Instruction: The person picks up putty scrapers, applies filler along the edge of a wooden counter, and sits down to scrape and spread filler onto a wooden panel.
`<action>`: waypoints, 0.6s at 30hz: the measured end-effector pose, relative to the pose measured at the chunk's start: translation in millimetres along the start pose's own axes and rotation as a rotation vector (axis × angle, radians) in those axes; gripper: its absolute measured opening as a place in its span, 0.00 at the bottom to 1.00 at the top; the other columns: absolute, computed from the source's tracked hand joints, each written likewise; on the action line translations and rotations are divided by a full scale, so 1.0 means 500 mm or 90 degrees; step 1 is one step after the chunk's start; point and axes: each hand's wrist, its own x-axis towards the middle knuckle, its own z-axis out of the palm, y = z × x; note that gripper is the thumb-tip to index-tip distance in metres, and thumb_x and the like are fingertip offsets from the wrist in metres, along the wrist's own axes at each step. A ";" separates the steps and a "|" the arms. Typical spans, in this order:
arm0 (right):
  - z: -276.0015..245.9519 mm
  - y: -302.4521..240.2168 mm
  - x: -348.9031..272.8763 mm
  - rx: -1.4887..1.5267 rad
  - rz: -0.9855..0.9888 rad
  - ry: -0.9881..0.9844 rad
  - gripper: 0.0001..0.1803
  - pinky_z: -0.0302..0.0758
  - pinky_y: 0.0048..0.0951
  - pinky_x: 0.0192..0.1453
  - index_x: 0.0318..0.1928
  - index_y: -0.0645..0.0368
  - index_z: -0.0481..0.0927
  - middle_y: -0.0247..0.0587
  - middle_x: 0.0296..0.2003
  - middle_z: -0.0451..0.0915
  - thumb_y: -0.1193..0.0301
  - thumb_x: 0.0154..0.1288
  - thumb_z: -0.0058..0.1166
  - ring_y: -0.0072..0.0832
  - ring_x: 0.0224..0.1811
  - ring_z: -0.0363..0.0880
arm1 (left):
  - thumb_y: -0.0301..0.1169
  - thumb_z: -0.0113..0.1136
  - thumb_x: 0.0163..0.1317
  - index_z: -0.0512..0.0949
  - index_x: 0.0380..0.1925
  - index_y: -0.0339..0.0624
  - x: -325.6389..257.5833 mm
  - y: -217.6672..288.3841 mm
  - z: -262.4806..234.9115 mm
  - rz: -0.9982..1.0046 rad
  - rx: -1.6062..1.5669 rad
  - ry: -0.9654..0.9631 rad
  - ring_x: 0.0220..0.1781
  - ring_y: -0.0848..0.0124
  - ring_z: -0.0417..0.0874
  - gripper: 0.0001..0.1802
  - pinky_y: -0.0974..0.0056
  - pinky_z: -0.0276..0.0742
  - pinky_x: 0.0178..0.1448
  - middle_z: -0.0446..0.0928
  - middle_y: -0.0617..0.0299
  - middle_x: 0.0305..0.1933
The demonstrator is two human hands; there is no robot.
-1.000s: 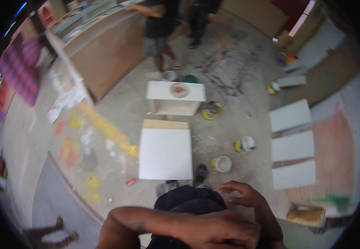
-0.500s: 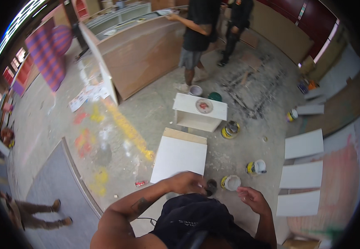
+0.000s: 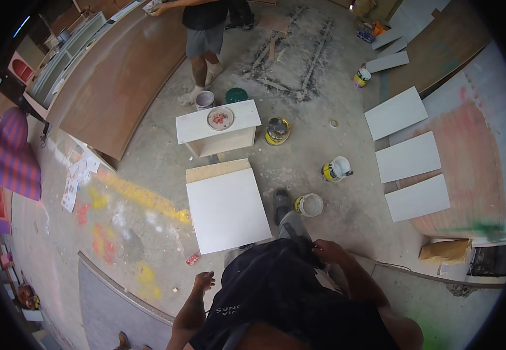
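Note:
My left hand (image 3: 204,282) hangs beside my body, fingers loosely bent and nothing visible in them. Nearest to it lies a small red can (image 3: 193,258) on the floor. At my right hip, my right hand (image 3: 328,251) is closed against my dark clothing; what it grips is hidden. In front of me a white-painted panel (image 3: 228,211) tops a low piece with a bare wood strip at its far end. Close to my shoe stands a paint can (image 3: 309,205) with pale contents, and farther right another paint can (image 3: 337,169) holds white paint and a dark-handled tool.
Ahead is a white open box unit (image 3: 218,129) bearing a round lid (image 3: 220,118) with red smears. A dark-topped paint can (image 3: 277,131) stands beside it. White boards (image 3: 408,158) lie at right. A person (image 3: 205,41) stands beyond, by a long brown panel (image 3: 125,81).
My hands, raised in front of me before, have dropped apart: the left to my side, the right to my hip. The view has turned right.

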 end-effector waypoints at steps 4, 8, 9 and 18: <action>-0.088 -0.032 0.102 -0.110 -0.127 -0.037 0.24 0.78 0.41 0.56 0.54 0.58 0.81 0.50 0.45 0.86 0.54 0.67 0.57 0.46 0.50 0.85 | 0.45 0.61 0.67 0.81 0.45 0.34 0.032 0.104 0.025 0.004 -0.006 0.023 0.30 0.69 0.84 0.22 0.64 0.79 0.31 0.85 0.57 0.33; -0.196 -0.050 0.265 -0.054 -0.192 -0.087 0.23 0.79 0.40 0.55 0.53 0.59 0.82 0.52 0.47 0.85 0.55 0.67 0.58 0.43 0.50 0.85 | 0.46 0.61 0.68 0.81 0.44 0.34 0.039 0.286 0.074 0.142 -0.080 0.094 0.29 0.70 0.83 0.22 0.66 0.77 0.31 0.84 0.58 0.31; -0.216 -0.042 0.320 -0.058 -0.194 -0.098 0.23 0.79 0.40 0.55 0.53 0.59 0.82 0.52 0.47 0.85 0.55 0.67 0.58 0.43 0.50 0.85 | 0.46 0.61 0.68 0.81 0.44 0.34 0.029 0.329 0.085 0.133 -0.084 0.098 0.29 0.70 0.83 0.22 0.66 0.77 0.31 0.84 0.58 0.31; -0.464 0.021 0.885 0.209 0.107 -0.073 0.13 0.80 0.41 0.48 0.42 0.59 0.84 0.50 0.35 0.85 0.63 0.67 0.55 0.44 0.41 0.84 | 0.45 0.56 0.70 0.81 0.48 0.35 -0.081 0.531 0.243 0.059 0.029 0.083 0.37 0.70 0.86 0.22 0.64 0.81 0.38 0.85 0.58 0.36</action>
